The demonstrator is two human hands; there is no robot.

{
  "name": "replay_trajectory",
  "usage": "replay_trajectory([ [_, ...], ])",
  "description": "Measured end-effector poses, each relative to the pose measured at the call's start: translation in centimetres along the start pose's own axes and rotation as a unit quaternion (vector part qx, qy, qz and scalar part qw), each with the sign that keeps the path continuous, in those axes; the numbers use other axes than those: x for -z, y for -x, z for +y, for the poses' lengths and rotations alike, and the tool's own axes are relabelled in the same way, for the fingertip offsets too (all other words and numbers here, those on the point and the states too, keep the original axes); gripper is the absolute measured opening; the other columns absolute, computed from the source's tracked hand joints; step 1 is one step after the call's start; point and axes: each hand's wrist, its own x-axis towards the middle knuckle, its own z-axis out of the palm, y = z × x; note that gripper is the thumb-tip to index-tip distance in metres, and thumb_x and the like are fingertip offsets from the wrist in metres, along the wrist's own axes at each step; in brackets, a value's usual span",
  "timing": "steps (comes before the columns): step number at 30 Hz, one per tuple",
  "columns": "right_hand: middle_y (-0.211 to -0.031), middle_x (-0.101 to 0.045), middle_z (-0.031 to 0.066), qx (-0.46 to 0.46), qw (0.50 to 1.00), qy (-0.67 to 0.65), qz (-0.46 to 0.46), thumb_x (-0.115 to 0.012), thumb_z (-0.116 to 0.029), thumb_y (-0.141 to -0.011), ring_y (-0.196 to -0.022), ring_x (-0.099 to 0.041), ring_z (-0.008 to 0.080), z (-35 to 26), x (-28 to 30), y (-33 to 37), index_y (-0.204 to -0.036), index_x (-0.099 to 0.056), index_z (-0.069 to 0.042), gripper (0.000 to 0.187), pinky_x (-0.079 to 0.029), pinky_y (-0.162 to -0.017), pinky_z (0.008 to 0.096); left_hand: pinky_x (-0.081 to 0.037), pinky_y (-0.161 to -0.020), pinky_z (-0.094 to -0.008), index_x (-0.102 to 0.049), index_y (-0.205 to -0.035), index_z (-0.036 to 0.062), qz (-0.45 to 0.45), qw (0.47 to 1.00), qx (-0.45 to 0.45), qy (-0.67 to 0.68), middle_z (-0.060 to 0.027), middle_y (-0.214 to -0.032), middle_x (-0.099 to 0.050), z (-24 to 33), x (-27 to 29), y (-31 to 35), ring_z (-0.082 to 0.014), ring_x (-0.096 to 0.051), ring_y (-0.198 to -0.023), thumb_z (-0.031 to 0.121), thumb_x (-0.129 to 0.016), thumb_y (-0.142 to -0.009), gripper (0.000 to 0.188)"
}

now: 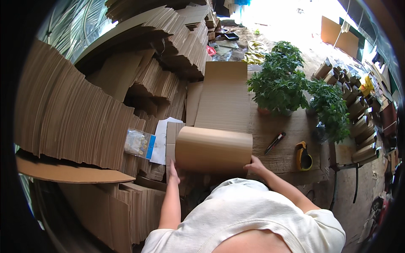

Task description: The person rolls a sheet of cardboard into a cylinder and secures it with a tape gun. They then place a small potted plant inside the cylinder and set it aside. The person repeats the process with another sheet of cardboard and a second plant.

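A brown corrugated cardboard sheet [213,148] is bent over into a wide curl in front of my body. My left hand [174,173] is at the left end of the curl, its fingers pointing up along the edge and partly hidden. At the near right corner, my right hand [255,165] grips the sheet, thumb on the outside and fingers mostly out of sight behind it. Beyond the curl, a flat ribbed cardboard piece [223,95] lies on the table, and a narrow cardboard strip [170,139] shows beside the curl's left end.
Tall cardboard stacks [71,109] crowd the left. A utility knife [275,142] and a yellow-and-black tape dispenser [303,156] lie on the wooden table [270,130]. Leafy potted plants [280,80] stand behind them. Rolled cardboard tubes [360,126] are piled at right. A clear plastic packet [139,144] is at left.
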Motion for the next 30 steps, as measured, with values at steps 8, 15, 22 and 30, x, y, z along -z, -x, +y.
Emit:
replay_trajectory([
  [8,-0.078,-0.062,0.0037,0.178,0.979,0.096,-0.008,-0.067,0.008,-0.065,-0.073,-0.053,0.0077,-9.6,0.7,-2.9,-0.097,-0.060,-0.002,0.034,-0.047,-0.064,0.0267,-0.040,-0.084,-0.0614,-0.040,-0.127,0.0177,-0.001,0.952,-0.064,0.298,-0.0084,-0.130,-0.039,4.4,-3.5,-2.8,-0.0340,-0.040,-0.116,0.059,-0.049,-0.079,0.064],
  [15,-0.097,-0.063,0.0046,0.305,0.951,0.017,0.044,-0.061,-0.006,-0.064,-0.097,-0.056,0.0257,-13.5,1.6,-4.1,-0.085,-0.065,-0.009,0.022,-0.046,-0.086,0.0386,-0.041,-0.086,-0.0582,-0.051,-0.116,0.0156,-0.256,0.873,-0.262,0.321,-0.0092,-0.119,-0.048,10.0,-0.3,-11.1,-0.0326,-0.046,-0.109,0.043,-0.054,-0.082,0.044],
  [22,-0.106,-0.061,0.0118,0.230,0.909,0.346,-0.004,-0.055,-0.006,-0.071,-0.101,-0.055,0.0290,-4.4,0.1,-0.3,-0.095,-0.064,-0.003,0.026,-0.047,-0.082,0.0363,-0.039,-0.089,-0.0591,-0.049,-0.122,0.0173,-0.279,0.940,0.081,0.181,-0.0099,-0.124,-0.048,-0.1,8.5,-9.9,-0.0361,-0.048,-0.111,0.041,-0.052,-0.084,0.046],
  [30,-0.113,-0.060,0.0062,-0.142,0.949,-0.280,-0.004,-0.050,-0.030,-0.081,-0.105,-0.054,0.0166,-2.6,2.1,-0.2,-0.123,-0.049,-0.007,0.049,-0.042,-0.084,0.0298,-0.038,-0.093,-0.0532,-0.033,-0.137,0.0134,-0.191,0.979,0.073,-0.027,-0.0122,-0.142,-0.027,-1.0,5.4,-1.4,-0.0333,-0.043,-0.119,0.055,-0.058,-0.077,0.077],
])
